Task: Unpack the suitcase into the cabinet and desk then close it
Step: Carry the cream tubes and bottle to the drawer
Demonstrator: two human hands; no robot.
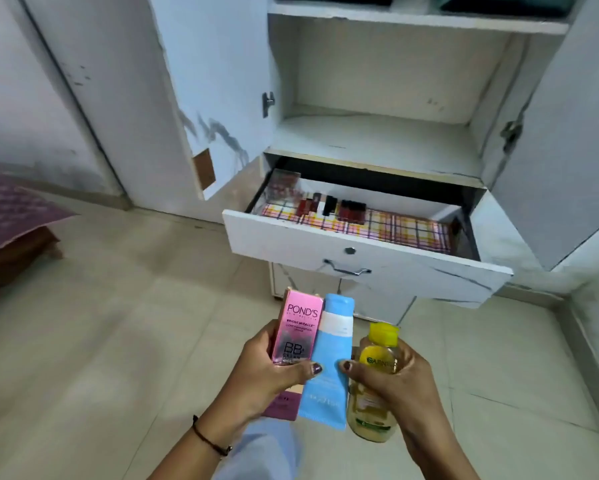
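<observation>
- While the left hand (263, 372) grips the pink box (298, 327) with curled fingers, its thumb also pins the blue tube (332, 344); a purple box (284, 407) is tucked under the palm.
- Right hand (391, 379) is clamped round the yellow-capped bottle (377, 362), thumb touching the tube's other edge.
- All items are held over the floor, in front of and below the open drawer (360, 265) of the cabinet (377, 133); none is in it yet. Suitcase is not in view.
- Lipsticks (329, 206) stand in a row at the drawer's back; the checked liner (405, 230) shows bare on the right.
- Likely step: load the drawer. Unload one hand at a time, bottle first and upright on the bare right side.
- The tube may slip as the hands part; take a full grip on it first, and keep clear of the lipsticks.
</observation>
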